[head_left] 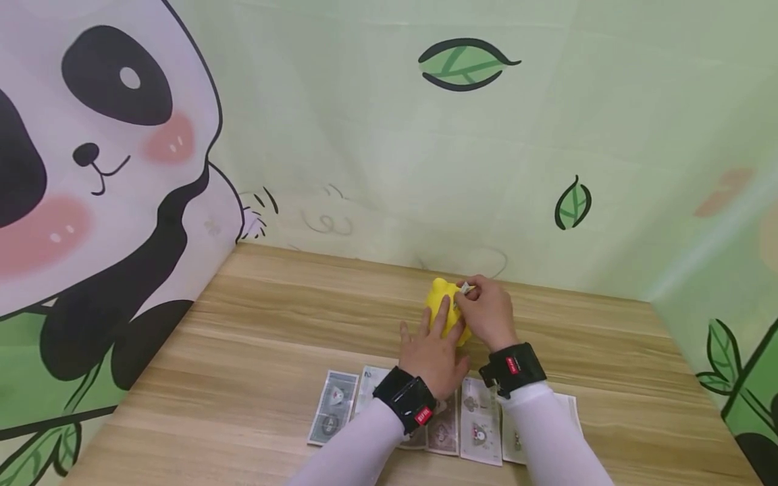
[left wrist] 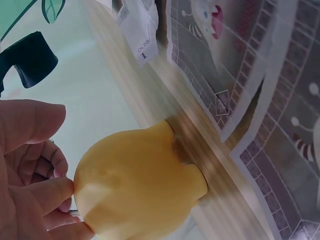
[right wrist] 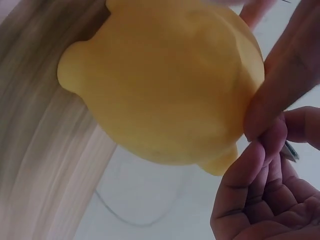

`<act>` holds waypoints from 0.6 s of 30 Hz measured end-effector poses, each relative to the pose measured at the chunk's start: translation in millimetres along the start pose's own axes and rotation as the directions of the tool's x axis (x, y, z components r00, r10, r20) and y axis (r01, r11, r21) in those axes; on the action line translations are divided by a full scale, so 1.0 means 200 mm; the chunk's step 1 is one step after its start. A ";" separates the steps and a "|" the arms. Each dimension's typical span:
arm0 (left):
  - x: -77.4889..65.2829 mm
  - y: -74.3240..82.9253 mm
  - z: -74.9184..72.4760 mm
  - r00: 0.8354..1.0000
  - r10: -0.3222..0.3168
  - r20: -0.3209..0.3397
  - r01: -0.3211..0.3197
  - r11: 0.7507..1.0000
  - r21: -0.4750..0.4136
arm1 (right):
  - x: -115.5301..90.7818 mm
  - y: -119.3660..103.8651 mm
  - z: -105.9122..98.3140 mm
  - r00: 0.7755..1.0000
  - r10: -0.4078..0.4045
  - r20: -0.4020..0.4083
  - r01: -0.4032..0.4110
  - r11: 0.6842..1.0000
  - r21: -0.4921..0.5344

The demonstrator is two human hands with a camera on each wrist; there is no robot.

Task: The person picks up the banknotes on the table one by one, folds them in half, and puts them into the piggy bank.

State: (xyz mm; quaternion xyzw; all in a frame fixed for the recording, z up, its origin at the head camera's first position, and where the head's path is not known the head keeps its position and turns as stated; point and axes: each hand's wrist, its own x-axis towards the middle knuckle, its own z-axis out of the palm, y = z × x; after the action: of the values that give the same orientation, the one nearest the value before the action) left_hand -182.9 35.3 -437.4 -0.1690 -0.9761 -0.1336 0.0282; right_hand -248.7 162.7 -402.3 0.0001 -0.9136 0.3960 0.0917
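Observation:
A yellow piggy bank [head_left: 439,297] with stubby feet stands on the wooden table near the back wall. My left hand [head_left: 430,354] rests on its top with fingers spread and fairly straight, fingertips touching the yellow surface. Beside it, my right hand [head_left: 489,314] pinches a small folded banknote [head_left: 466,288] between thumb and fingers at the top of the bank. Only a small end of that note [right wrist: 290,151] shows past the fingers in the right wrist view; the rest is hidden. The bank's rounded side [left wrist: 135,180] and two feet face the left wrist camera.
Several play banknotes lie in a row in front of the bank, among them a grey-green one [head_left: 333,408] at the left end and a pale one [head_left: 481,425] further right; my forearms cover some. Behind the wooden table [head_left: 261,324] hangs a green cloth [head_left: 365,135] with leaf and panda prints.

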 end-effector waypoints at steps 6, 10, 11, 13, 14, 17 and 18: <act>0.00 0.00 -0.01 1.000 0.000 0.019 0.000 1.000 -0.010 | -0.02 -0.01 -0.01 0.998 0.002 0.060 -0.003 1.000 0.015; 0.00 0.00 0.00 1.000 0.001 0.024 -0.001 1.000 0.009 | -0.04 -0.01 -0.04 0.993 0.001 0.114 -0.005 0.999 0.037; 0.00 0.00 0.00 1.000 0.001 0.026 -0.002 1.000 0.015 | -0.04 -0.01 -0.05 0.992 0.000 0.123 -0.005 0.999 0.039; 0.01 0.00 0.00 1.000 0.001 0.026 -0.001 1.000 0.023 | -0.04 -0.01 -0.06 0.990 -0.001 0.140 -0.006 0.999 0.048; 0.01 0.00 0.00 1.000 0.001 0.025 -0.002 1.000 0.026 | -0.04 0.00 -0.06 0.989 -0.003 0.146 -0.005 0.999 0.054; 0.01 0.00 0.01 1.000 0.004 0.021 -0.004 1.000 0.025 | -0.04 0.01 -0.07 0.986 -0.001 0.166 -0.011 0.997 0.072; 0.01 0.00 0.01 1.000 0.004 0.020 -0.005 1.000 0.027 | -0.04 0.01 -0.08 0.985 0.000 0.171 -0.014 0.997 0.078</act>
State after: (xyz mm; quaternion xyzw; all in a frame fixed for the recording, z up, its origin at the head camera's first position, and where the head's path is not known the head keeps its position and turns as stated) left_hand -184.5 36.0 -438.9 -0.1720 -0.9777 -0.1184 0.0210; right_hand -238.0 174.5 -395.0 0.0346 -0.9018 0.4307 0.0114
